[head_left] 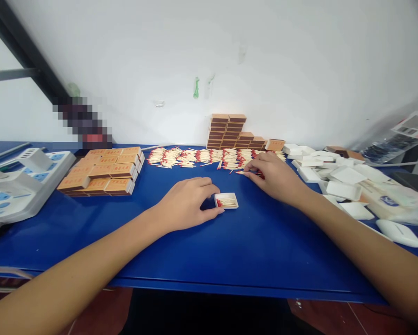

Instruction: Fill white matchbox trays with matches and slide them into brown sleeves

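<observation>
My left hand [191,202] grips a small white matchbox tray [235,204] by its left end, thumb on the near side and fingers on the far side. Several red-tipped matches [228,203] lie inside the tray, which rests on the blue table. To the right and farther back, my right hand [273,174] is closed in a pinch at the front of a long row of loose matches [167,157]. Pale match sticks show at its thumb and fingertips; how many it holds is hidden. The row runs crosswise near the wall.
Closed orange matchboxes [107,170] lie stacked at the left beside a white power strip [37,186]. More matchboxes [226,130] are piled against the wall. At the right are a heap of white trays [344,174], a tissue pack [390,200] and a white earphone case [399,232].
</observation>
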The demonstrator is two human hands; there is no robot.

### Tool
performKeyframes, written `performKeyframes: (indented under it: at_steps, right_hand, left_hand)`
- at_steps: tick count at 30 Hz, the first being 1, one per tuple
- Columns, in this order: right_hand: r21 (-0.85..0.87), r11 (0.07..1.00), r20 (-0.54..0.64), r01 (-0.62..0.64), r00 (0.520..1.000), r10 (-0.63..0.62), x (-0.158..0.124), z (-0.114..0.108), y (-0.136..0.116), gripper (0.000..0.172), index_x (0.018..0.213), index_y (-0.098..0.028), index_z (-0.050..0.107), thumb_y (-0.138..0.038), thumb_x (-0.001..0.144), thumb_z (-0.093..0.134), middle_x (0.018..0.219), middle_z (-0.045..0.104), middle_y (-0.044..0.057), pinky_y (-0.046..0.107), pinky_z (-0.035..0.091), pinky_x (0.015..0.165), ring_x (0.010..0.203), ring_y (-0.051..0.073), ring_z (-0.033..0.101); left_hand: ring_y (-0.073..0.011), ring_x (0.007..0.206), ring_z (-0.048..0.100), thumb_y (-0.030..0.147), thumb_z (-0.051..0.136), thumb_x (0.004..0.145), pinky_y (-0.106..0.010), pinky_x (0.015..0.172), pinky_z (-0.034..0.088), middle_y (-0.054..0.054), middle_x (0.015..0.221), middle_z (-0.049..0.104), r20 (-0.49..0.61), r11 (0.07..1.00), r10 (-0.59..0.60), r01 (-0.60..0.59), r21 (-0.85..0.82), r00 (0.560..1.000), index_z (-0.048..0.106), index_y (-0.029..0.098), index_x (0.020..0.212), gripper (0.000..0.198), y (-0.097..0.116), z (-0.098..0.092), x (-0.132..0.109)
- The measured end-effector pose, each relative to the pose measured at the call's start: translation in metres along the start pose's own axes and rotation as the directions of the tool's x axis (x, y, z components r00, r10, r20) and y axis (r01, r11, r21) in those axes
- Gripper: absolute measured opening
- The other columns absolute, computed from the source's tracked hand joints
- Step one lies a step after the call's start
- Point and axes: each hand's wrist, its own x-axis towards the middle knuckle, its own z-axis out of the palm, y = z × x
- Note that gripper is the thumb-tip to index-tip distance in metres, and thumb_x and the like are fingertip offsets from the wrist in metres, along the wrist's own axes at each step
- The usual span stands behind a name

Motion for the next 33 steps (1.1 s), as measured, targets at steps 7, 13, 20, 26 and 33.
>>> performKeyframes:
  at_steps: [7,13,20,26,33]
  right_hand:
    - [0.039,0.999,0.012,0.011,1.0,-0.012,-0.0006,0.0017,0.0011,0.02,0.092,-0.022,0.072,-0.031,0.104,0.058,0.096,0.069,0.013,0.045,0.049,0.084,0.094,0.031,0.061]
    - [0.06,0.998,0.045,0.008,0.999,-0.011,-0.001,0.0023,0.0022,0.019,0.09,-0.022,0.067,-0.032,0.104,0.058,0.098,0.069,0.013,0.044,0.049,0.084,0.096,0.03,0.061]
    - [0.061,0.998,0.045,0.016,0.999,-0.019,-0.0022,0.0015,0.0004,0.019,0.09,-0.023,0.064,-0.034,0.104,0.059,0.097,0.068,0.013,0.044,0.048,0.084,0.096,0.031,0.062]
    - [0.087,0.996,0.073,0.009,0.997,-0.016,-0.0038,-0.0039,-0.0003,0.021,0.092,-0.022,0.066,-0.039,0.103,0.061,0.098,0.069,0.013,0.044,0.048,0.083,0.095,0.031,0.062]
    - [0.142,0.99,0.128,-0.003,0.992,-0.015,-0.0046,-0.0055,0.0015,0.02,0.09,-0.023,0.066,-0.036,0.104,0.059,0.094,0.069,0.012,0.043,0.049,0.081,0.095,0.03,0.063]
  left_hand:
    - [-0.0211,0.091,0.072,0.041,0.078,0.101,-0.034,0.079,0.053,-0.005,0.103,0.073,0.001,1.0,-0.001,0.001,0.004,1.0,0.077,0.018,0.121,0.031,-0.0005,0.0013,0.0007]
    - [-0.0211,0.092,0.072,0.041,0.078,0.101,-0.034,0.081,0.054,-0.005,0.104,0.073,0.005,1.0,-0.003,0.003,-0.001,1.0,0.077,0.018,0.121,0.03,-0.0005,0.0019,0.0012]
    - [-0.0205,0.091,0.071,0.04,0.079,0.101,-0.034,0.079,0.053,-0.004,0.102,0.073,-0.003,1.0,-0.004,0.004,-0.002,1.0,0.077,0.018,0.12,0.029,-0.0005,0.0013,0.0014]
    - [-0.0207,0.091,0.072,0.041,0.078,0.101,-0.033,0.078,0.053,-0.004,0.103,0.074,-0.01,1.0,-0.008,0.008,0.007,1.0,0.077,0.019,0.119,0.029,-0.0016,0.0016,0.0008]
    - [-0.0212,0.093,0.073,0.042,0.077,0.101,-0.033,0.08,0.055,-0.005,0.103,0.075,-0.008,1.0,-0.008,0.008,0.014,1.0,0.077,0.019,0.12,0.029,-0.0025,0.0013,0.001]
